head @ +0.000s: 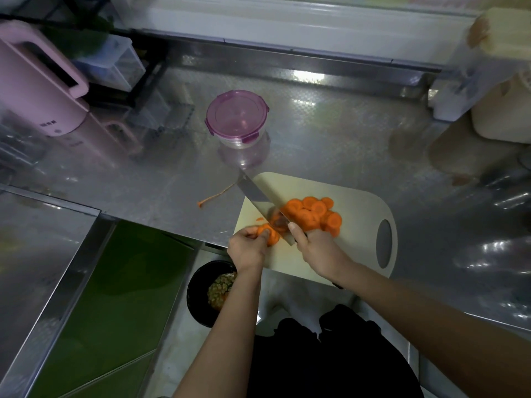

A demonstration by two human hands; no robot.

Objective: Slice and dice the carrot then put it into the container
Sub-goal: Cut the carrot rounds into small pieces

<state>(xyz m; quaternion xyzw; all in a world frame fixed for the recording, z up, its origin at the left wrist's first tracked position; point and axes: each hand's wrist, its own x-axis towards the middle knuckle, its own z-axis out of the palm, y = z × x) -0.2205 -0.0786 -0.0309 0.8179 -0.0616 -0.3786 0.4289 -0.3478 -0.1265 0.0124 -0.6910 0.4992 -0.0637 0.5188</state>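
The left hand is curled around a short stub of carrot, which is pinned against the near left corner of the pale cutting board. The right hand is clamped on the handle of a broad-bladed knife, with the index finger laid along the spine; the blade is set just beside the stub, its tip angled away to the far left past the board's edge. A heap of round carrot slices is piled on the board on the far side of the blade, near the right hand. The board is laid on a steel counter. Well beyond the board a round clear container is stood, its purple clip lid shut. A thin carrot peel is left on the counter to the left of the knife. A black bowl with food scraps is seen below the counter edge, partly hidden by the left forearm.
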